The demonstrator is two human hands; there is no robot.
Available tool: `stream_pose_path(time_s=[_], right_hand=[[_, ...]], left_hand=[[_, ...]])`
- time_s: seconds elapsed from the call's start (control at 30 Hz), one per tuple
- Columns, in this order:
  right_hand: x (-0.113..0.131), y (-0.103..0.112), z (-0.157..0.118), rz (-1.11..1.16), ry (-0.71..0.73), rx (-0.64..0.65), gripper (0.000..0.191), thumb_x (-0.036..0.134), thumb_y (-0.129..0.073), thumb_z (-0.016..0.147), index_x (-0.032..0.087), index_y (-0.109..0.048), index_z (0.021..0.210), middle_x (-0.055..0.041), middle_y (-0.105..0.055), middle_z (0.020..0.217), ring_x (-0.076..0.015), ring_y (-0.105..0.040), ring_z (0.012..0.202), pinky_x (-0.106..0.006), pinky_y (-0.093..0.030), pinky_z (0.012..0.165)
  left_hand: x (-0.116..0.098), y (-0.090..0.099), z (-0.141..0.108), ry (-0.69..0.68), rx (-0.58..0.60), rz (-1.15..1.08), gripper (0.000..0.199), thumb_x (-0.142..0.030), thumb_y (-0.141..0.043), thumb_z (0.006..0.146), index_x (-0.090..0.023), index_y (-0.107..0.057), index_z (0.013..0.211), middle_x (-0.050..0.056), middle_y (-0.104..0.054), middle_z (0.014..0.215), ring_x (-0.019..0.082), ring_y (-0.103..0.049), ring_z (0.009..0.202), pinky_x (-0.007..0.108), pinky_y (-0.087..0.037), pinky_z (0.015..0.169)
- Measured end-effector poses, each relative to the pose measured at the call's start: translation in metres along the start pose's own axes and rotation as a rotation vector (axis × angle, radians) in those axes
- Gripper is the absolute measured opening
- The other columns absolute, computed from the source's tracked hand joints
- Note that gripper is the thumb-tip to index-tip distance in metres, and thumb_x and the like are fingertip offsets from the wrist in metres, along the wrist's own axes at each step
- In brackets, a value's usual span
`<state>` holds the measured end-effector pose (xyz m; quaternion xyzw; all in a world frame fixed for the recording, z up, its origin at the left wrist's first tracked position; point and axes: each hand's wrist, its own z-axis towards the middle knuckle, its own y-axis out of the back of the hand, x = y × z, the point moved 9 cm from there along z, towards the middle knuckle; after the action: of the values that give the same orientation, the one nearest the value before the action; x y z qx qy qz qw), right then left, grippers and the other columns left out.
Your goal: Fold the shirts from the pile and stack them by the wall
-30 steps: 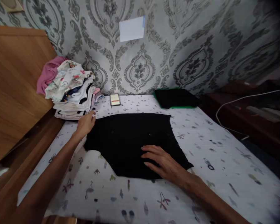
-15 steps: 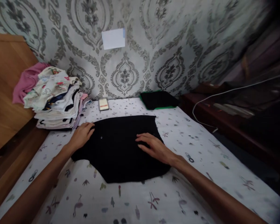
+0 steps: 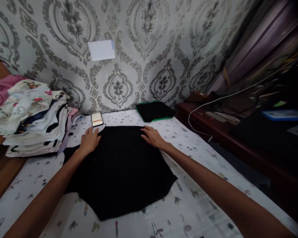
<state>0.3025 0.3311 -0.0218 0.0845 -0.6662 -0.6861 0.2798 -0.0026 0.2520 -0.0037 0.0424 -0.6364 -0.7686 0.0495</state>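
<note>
A black garment (image 3: 124, 172) lies spread on the white printed sheet (image 3: 198, 205). My left hand (image 3: 89, 140) rests on its upper left part, fingers apart and pointing away from me. At the garment's upper right corner lies my right hand (image 3: 152, 136), its fingers spread over the far edge. Neither hand is closed on the cloth. Just beyond my left hand is a phone (image 3: 97, 119) with a lit screen.
A tall pile of folded clothes (image 3: 39, 122) stands at the left. Near the wall lies a folded black and green item (image 3: 155, 111). A white cable (image 3: 191, 115) hangs over the dark red furniture (image 3: 213, 127) at the right. Paper (image 3: 101, 50) is on the wall.
My right hand has moved from the garment's middle right to its far right corner. The garment now shows larger and nearer, and the view has shifted to the right.
</note>
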Motion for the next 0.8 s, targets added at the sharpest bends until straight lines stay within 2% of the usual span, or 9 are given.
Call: stream_pose_path(time_s=[0.07,0.13,0.23,0.3,0.37,0.5,0.63,0.7,0.8], right_hand=[[0.007,0.006,0.001,-0.015,0.026,-0.105,0.038,0.027,-0.050,0.098,0.016,-0.061,0.132,-0.0193,-0.043,0.154,-0.0345,-0.042,0.141,-0.056,-0.038,0.111],[0.025,0.009,-0.001,-0.009,0.149,-0.195,0.034,0.024,-0.050,0.097,0.016,-0.066,0.125,-0.0188,-0.043,0.154,-0.0336,-0.039,0.143,-0.054,-0.035,0.113],[0.054,-0.006,-0.003,0.052,0.418,-0.106,0.032,0.027,-0.049,0.098,0.020,-0.067,0.123,-0.0145,-0.050,0.149,-0.0289,-0.043,0.140,-0.051,-0.037,0.112],[0.054,-0.017,0.003,0.083,0.471,-0.010,0.034,0.030,-0.047,0.099,0.023,-0.064,0.128,-0.0124,-0.056,0.145,-0.0262,-0.048,0.136,-0.050,-0.040,0.110],[0.040,-0.019,0.015,0.069,0.406,0.000,0.036,0.029,-0.046,0.100,0.022,-0.062,0.132,-0.0127,-0.057,0.143,-0.0256,-0.048,0.135,-0.048,-0.040,0.111],[0.005,-0.010,0.036,-0.017,0.265,-0.085,0.036,0.023,-0.046,0.098,0.015,-0.063,0.129,-0.0158,-0.055,0.143,-0.0278,-0.048,0.134,-0.046,-0.037,0.113],[-0.014,-0.002,0.051,-0.055,0.163,-0.130,0.042,0.027,-0.052,0.096,0.012,-0.057,0.135,-0.0192,-0.051,0.145,-0.0328,-0.047,0.131,-0.049,-0.040,0.107],[-0.019,-0.002,0.060,-0.055,0.126,-0.097,0.045,0.029,-0.054,0.095,0.012,-0.055,0.137,-0.0186,-0.055,0.139,-0.0321,-0.050,0.125,-0.046,-0.043,0.103],[-0.023,-0.004,0.071,-0.080,0.087,-0.031,0.038,0.029,-0.056,0.094,0.014,-0.062,0.128,-0.0166,-0.061,0.125,-0.0298,-0.056,0.113,-0.041,-0.045,0.096]], left_hand=[[-0.013,0.002,-0.002,-0.117,-0.058,-0.055,0.043,-0.030,-0.041,0.098,-0.014,-0.051,0.136,0.024,-0.045,0.149,0.037,-0.044,0.137,0.057,-0.043,0.105],[-0.036,-0.001,-0.007,-0.304,-0.056,-0.154,0.039,-0.033,-0.040,0.099,-0.018,-0.055,0.133,0.017,-0.049,0.148,0.030,-0.048,0.136,0.049,-0.042,0.110],[-0.064,-0.016,-0.010,-0.502,0.051,-0.237,0.043,-0.040,-0.038,0.101,-0.022,-0.052,0.137,0.012,-0.049,0.151,0.025,-0.046,0.138,0.044,-0.038,0.115],[-0.064,-0.025,-0.001,-0.484,0.085,-0.210,0.047,-0.041,-0.036,0.101,-0.021,-0.050,0.141,0.013,-0.047,0.152,0.026,-0.044,0.140,0.045,-0.035,0.116],[-0.052,-0.030,0.014,-0.398,0.078,-0.169,0.048,-0.039,-0.035,0.101,-0.017,-0.049,0.141,0.015,-0.047,0.152,0.028,-0.045,0.139,0.046,-0.035,0.116],[-0.027,-0.030,0.042,-0.292,0.052,-0.153,0.048,-0.035,-0.037,0.099,-0.012,-0.048,0.140,0.019,-0.052,0.144,0.030,-0.051,0.132,0.045,-0.040,0.110],[-0.029,-0.025,0.060,-0.331,0.029,-0.174,0.048,-0.033,-0.043,0.096,-0.014,-0.045,0.141,0.018,-0.052,0.141,0.029,-0.050,0.130,0.043,-0.040,0.110],[-0.033,-0.028,0.069,-0.337,0.053,-0.157,0.047,-0.032,-0.044,0.096,-0.016,-0.045,0.141,0.016,-0.054,0.137,0.028,-0.051,0.127,0.042,-0.041,0.108],[-0.037,-0.031,0.081,-0.320,0.098,-0.119,0.041,-0.029,-0.047,0.093,-0.018,-0.053,0.132,0.013,-0.061,0.121,0.028,-0.057,0.116,0.041,-0.045,0.100]])
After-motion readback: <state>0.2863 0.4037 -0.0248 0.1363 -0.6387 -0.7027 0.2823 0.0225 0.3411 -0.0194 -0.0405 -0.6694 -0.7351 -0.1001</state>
